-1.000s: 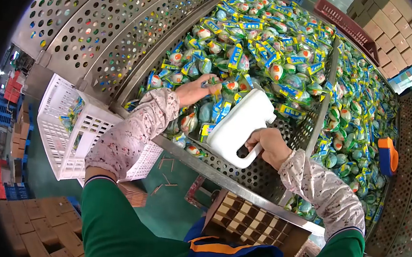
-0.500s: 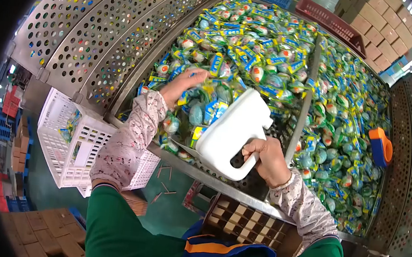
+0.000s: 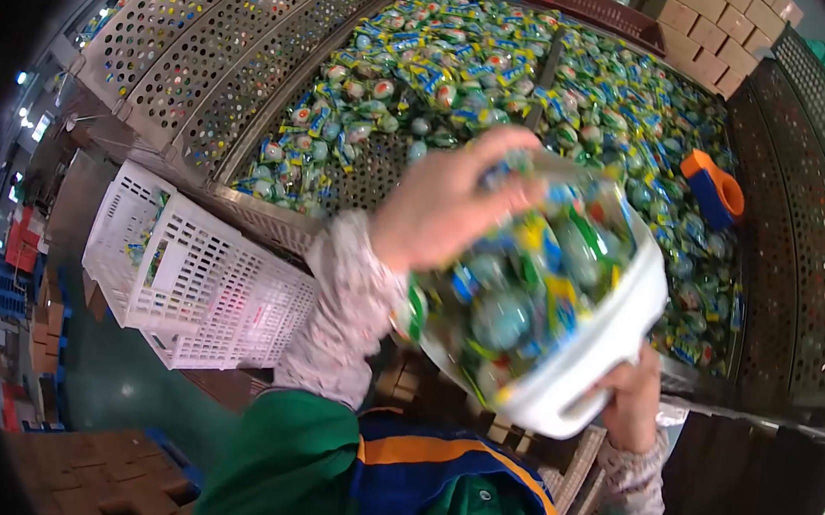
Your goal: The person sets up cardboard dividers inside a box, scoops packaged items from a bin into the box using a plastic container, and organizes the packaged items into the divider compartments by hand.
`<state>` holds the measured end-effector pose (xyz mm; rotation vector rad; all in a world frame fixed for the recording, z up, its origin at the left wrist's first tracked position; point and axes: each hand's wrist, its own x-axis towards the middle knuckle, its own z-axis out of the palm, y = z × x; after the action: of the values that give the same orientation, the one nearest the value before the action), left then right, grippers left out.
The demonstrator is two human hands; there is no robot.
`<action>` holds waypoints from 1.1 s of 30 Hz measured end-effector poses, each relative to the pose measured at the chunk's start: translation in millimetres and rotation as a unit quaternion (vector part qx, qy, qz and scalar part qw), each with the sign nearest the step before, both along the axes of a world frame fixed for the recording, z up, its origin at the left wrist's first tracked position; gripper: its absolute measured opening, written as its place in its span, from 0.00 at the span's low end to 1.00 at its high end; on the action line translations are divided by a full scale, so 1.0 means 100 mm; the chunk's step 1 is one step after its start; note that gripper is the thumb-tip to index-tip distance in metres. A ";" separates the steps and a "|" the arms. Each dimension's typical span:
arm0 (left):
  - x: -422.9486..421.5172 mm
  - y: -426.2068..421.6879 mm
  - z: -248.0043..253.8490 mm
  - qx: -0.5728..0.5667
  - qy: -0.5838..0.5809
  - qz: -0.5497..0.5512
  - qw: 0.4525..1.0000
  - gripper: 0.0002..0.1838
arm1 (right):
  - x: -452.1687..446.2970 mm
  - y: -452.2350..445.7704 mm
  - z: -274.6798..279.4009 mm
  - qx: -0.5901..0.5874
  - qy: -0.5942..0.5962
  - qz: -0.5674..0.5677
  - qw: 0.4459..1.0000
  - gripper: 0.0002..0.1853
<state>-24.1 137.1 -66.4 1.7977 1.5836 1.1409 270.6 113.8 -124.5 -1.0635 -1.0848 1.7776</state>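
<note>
my right hand (image 3: 631, 401) grips the white scoop (image 3: 630, 311) by its handle; scoop's raised on the near side, tilted, loaded with wrapped balls (image 3: 518, 309). my left hand (image 3: 454, 202), half-curled at its left rim, blurred, can't tell if gripping. white crate (image 3: 218, 287) left.

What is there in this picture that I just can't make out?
All in the head view:
Lettering on the wrapped packets inside the white scoop: smeared by blur.
Scoop's floor: hidden under those packets.
Whether the left grip touches any packet: blurred.
Top of the carton stack: cut off by the upper edge.
</note>
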 end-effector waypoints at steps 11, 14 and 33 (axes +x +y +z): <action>1.24 -1.11 -1.79 0.008 -0.072 -0.087 0.994 0.32 | 1.37 -1.02 -0.74 -0.144 -0.083 0.035 0.985 0.12; 1.07 -1.10 -2.26 -0.039 0.012 -0.039 0.998 0.29 | 1.29 -0.91 -1.45 -0.111 -0.071 0.062 0.989 0.12; 0.01 -1.13 -0.79 0.206 -0.111 0.008 0.972 0.21 | -0.03 0.78 0.78 0.369 -0.203 -0.057 0.905 0.23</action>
<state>-22.7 24.5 -145.9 1.8237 1.3008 1.7133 267.9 191.5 -46.9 -0.9871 -1.7213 0.9069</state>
